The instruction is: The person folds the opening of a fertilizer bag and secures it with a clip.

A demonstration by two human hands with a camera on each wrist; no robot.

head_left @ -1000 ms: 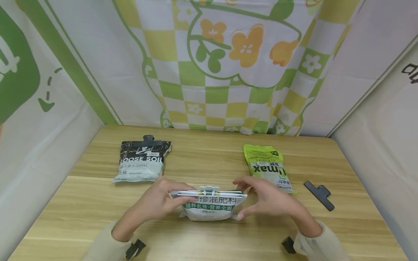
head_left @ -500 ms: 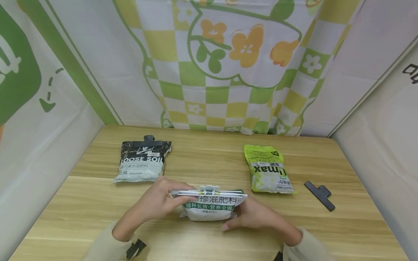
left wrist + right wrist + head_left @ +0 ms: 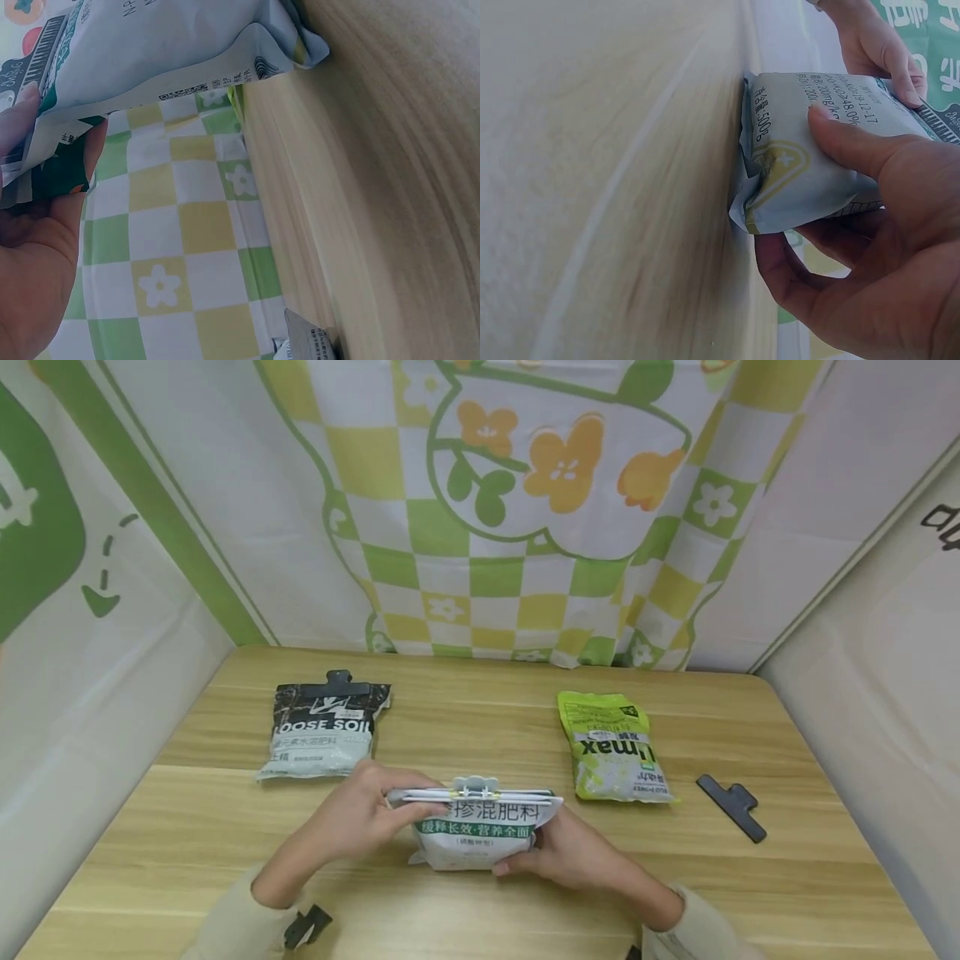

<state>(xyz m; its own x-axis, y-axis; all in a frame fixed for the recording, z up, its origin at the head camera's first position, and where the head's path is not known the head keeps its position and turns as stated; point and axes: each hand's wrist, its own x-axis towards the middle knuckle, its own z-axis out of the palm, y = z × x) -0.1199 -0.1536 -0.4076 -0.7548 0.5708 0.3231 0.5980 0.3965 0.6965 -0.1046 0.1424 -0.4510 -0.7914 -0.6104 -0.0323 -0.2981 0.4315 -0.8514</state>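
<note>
A white and green fertilizer bag (image 3: 476,843) stands upright near the middle of the table, its folded top held in a pale clip (image 3: 477,789). My left hand (image 3: 367,810) pinches the left end of that folded top, thumb in front. Low on the bag's right side, my right hand (image 3: 570,852) grips it, with the thumb on the printed face (image 3: 810,150) and the fingers on the opposite side in the right wrist view. Whether the bag's bottom touches the table cannot be made out.
A black and white soil bag (image 3: 322,735) with a black clip (image 3: 337,683) on its top lies at the back left. At the right are a lime-green bag (image 3: 615,747) and a loose black clip (image 3: 732,807). A checkered curtain (image 3: 495,585) hangs behind the wooden table (image 3: 465,710).
My right hand has come in from beside the fertilizer bag and taken hold of its lower right side. The bag's top has risen slightly, while my left hand keeps its pinch.
</note>
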